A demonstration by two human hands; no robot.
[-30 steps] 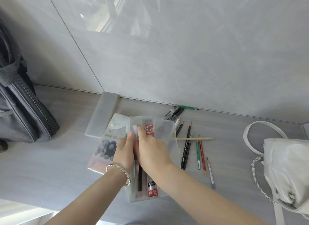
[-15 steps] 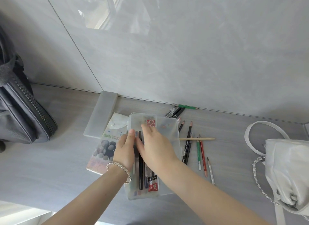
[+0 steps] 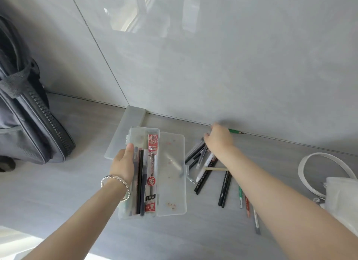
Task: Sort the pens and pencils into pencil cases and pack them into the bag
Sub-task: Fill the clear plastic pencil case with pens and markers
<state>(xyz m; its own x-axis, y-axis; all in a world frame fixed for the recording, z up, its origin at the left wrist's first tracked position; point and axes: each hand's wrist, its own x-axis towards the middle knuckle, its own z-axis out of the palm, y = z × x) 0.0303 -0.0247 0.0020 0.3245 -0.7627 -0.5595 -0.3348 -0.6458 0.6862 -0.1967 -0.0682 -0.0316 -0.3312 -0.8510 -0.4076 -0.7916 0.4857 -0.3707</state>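
A clear plastic pencil case [image 3: 138, 138] lies open on the grey table, its lid [image 3: 172, 174] flipped out to the right. Several black pens and a red refill packet [image 3: 151, 172] lie in its tray. My left hand [image 3: 124, 163] grips the case's left edge, thumb on the rim. My right hand [image 3: 219, 140] is stretched to the far side, fingers curled down over a heap of loose pens [image 3: 195, 153] near the wall; the fingertips are hidden. Loose pencils [image 3: 224, 190] lie under my right forearm. A green pencil [image 3: 235, 131] rests against the wall.
A dark grey zipped bag [image 3: 29, 124] stands at the left. A second frosted case [image 3: 128, 130] lies behind the open one, touching the wall. A white handbag [image 3: 341, 197] with a looped strap sits at the right edge. The wall rises right behind the pens.
The case's lid has swung open to the right. My right hand left the case and reached right and back to the pens by the wall. The left hand stays on the case.
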